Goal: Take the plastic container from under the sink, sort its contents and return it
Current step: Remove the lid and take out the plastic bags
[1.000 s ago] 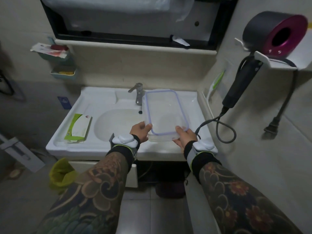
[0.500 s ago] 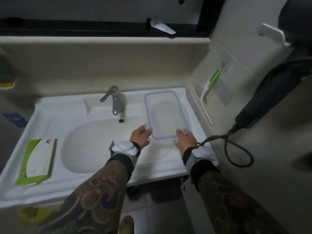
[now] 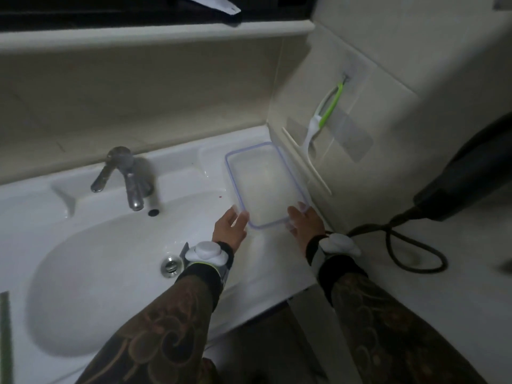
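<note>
Your clear plastic container (image 3: 266, 184), rimmed in pale blue, sits on the right-hand ledge of the white sink (image 3: 83, 286), its long side running just beside the tiled side wall (image 3: 388, 65) and its far end close to the back wall. Your left hand (image 3: 229, 228) rests at the near left corner with fingers loosely spread against the rim; your right hand (image 3: 304, 224) meets the near right corner the same way. Whether either hand grips the rim or only touches it is unclear. The container looks empty.

To its left the ledge drops into the basin, with the chrome faucet (image 3: 126, 176) well apart from it and the drain (image 3: 171, 266) near your left wrist. A green-and-white brush (image 3: 324, 117) hangs on the side wall above the container. A dark cable (image 3: 410, 250) loops beside your right wrist, past the sink's front right corner.
</note>
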The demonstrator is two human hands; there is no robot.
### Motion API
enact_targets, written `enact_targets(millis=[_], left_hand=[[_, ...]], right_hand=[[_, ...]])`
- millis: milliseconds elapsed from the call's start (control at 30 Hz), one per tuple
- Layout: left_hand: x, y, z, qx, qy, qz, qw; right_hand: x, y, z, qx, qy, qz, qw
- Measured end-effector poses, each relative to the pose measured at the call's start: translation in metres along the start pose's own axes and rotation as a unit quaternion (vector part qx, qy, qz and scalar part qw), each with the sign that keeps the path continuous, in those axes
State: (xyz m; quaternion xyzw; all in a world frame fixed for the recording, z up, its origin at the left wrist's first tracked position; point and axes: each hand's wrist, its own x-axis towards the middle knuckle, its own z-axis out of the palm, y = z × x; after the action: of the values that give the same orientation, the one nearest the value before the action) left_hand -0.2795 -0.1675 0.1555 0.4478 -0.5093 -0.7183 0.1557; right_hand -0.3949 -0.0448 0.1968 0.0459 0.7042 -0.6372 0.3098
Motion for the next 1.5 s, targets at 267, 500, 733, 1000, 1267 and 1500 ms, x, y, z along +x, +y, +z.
enact_targets(millis=[267, 500, 733, 1000, 1267, 1500], left_hand=[[0.008, -0.005, 0.007, 0.024, 0.003, 0.008, 1.000], [0.002, -0.014, 0.016, 0.005, 0.034, 0.010, 0.999], [-0.005, -0.004, 0.015, 0.151, 0.056, 0.059, 0.985], [-0.030, 0.009, -0.003, 0.165, 0.102, 0.060, 0.979], [-0.076, 0.021, -0.054, 0.105, 0.142, 0.013, 0.984], [-0.122, 0.014, -0.125, 0.133, 0.158, -0.006, 0.978]], right_hand=[[0.019, 0.013, -0.009, -0.020, -0.002, -0.002, 1.000], [0.025, 0.016, -0.014, -0.089, 0.013, -0.030, 0.995], [0.026, 0.011, -0.019, -0.206, 0.000, -0.084, 0.975], [-0.007, 0.009, -0.006, -0.305, 0.051, -0.181, 0.934], [-0.054, -0.005, 0.028, -0.382, -0.001, -0.247, 0.891], [-0.089, 0.007, 0.054, -0.435, -0.120, -0.218, 0.865]])
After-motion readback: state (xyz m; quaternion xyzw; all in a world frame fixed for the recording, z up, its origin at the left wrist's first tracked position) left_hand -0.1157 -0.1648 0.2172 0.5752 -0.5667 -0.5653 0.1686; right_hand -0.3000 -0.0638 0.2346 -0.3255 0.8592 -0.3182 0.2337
